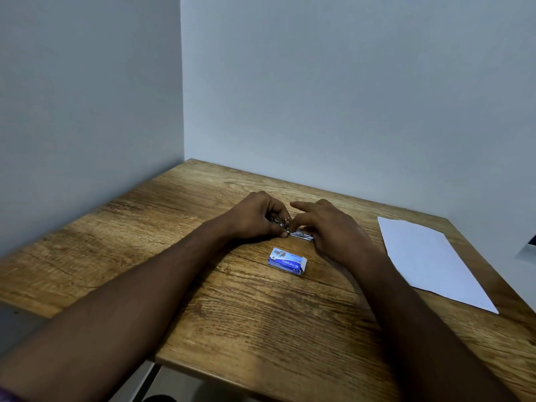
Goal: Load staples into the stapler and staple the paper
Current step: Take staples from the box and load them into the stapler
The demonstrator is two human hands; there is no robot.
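A small metal stapler (300, 235) lies on the wooden table (261, 314), mostly covered by both hands. My left hand (258, 217) grips its left end with fingers curled around it. My right hand (333, 230) rests over its right end, index finger stretched out above it. Whether the stapler is open is hidden by the fingers. A blue and white staple box (287, 261) lies just in front of the hands, its right flap open. A white sheet of paper (432, 259) lies flat at the right side of the table.
The table stands in a corner, with grey walls close on the left and behind. A pale object (529, 248) shows at the right frame edge beyond the paper. The table's front edge runs near the bottom left.
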